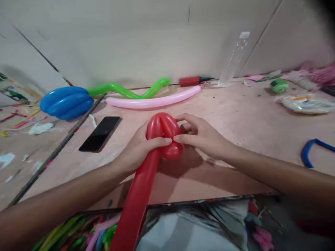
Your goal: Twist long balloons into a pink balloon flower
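Note:
A long red balloon [142, 184] has a folded, twisted cluster at its upper end, in the middle of the view. Its straight part runs down past the table's front edge. My left hand [142, 146] is wrapped round the cluster's left side, with the thumb across its front. From the right, my right hand [200, 134] pinches the cluster near a twist, its thumb tip almost touching the left thumb. The fingers behind the balloon are partly hidden.
Behind lie a pink balloon [154, 102], a green one [125, 91], a blue cluster [66, 103] and a red pump [190, 81]. A phone [101, 134] is at left. A bottle [234, 61], green ball [279, 86], packet [305, 104] and blue loop [306, 153] are at right.

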Demonstrator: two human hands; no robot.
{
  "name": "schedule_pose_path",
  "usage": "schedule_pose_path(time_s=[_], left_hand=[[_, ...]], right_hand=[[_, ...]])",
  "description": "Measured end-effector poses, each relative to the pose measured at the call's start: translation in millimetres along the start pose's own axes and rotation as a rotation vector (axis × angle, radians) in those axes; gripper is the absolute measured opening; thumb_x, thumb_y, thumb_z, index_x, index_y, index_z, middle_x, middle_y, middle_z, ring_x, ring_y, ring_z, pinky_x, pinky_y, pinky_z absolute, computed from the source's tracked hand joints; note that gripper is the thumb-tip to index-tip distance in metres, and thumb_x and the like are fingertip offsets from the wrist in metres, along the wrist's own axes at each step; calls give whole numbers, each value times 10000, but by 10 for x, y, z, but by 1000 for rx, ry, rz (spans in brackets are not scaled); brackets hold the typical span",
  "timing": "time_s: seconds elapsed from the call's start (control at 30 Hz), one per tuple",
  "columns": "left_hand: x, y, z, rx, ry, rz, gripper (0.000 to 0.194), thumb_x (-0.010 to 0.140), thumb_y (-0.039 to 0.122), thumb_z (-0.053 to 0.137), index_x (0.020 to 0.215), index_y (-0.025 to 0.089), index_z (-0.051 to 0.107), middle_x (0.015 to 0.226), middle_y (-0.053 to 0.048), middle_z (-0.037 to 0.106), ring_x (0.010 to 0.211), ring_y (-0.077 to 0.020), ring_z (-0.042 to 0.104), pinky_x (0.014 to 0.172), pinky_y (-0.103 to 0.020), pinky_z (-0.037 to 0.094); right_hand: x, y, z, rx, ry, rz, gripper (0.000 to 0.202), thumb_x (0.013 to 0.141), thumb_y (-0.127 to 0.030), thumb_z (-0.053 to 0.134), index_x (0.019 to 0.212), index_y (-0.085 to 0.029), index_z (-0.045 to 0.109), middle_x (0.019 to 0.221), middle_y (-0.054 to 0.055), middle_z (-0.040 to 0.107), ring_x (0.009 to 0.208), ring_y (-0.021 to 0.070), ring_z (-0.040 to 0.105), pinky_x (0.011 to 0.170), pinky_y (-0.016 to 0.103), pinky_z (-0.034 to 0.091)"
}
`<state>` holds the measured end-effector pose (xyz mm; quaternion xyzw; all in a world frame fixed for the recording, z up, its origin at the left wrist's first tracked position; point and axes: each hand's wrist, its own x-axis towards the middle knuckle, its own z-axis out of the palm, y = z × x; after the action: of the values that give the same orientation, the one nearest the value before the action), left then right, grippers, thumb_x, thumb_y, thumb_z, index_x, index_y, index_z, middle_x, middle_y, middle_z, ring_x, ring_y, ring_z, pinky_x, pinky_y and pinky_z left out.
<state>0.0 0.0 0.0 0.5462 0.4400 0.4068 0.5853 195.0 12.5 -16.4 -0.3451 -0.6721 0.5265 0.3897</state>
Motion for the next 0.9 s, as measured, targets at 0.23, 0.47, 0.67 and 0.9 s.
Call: schedule_pose_path(time_s=[0.23, 0.47, 0.67, 0.9], left_hand=[[53, -161, -107, -34, -20, -29, 385, 750, 272, 832, 1079, 159, 668, 979, -26, 747, 777, -157, 673, 777, -270, 556], [47, -156, -141, 170, -48, 103, 315, 848, 388, 772, 1069, 167, 731, 1026, -34, 759, 947, -191, 689, 875, -266, 534], [-16, -76, -148, 184, -73, -18, 351, 923, 487, 655, 1054, 171, 737, 740, -1, 704, 653, -144, 636, 592, -222, 510], [-74, -36, -103, 192, -98, -94, 349, 921, 501, 650, 976, 169, 741, 785, -11, 713, 674, -145, 643, 596, -218, 505]], right_hand=[[-12, 17, 16, -194, -2, -67, 543, 857, -148, 673, 1362, -265, 513, 1040, 21, 748, 924, 199, 707, 808, 334, 554], [35, 80, 13, -370, -20, -98, 392, 843, -256, 718, 1228, -261, 647, 1172, 38, 728, 962, 212, 691, 811, 330, 542], [53, 70, -20, -416, 71, -1, 182, 876, -265, 657, 1053, -244, 696, 944, -1, 745, 754, 165, 671, 613, 263, 493], [45, 70, 25, -377, 105, -30, 152, 876, -244, 649, 1021, -234, 695, 951, -1, 742, 811, 170, 669, 702, 285, 503]])
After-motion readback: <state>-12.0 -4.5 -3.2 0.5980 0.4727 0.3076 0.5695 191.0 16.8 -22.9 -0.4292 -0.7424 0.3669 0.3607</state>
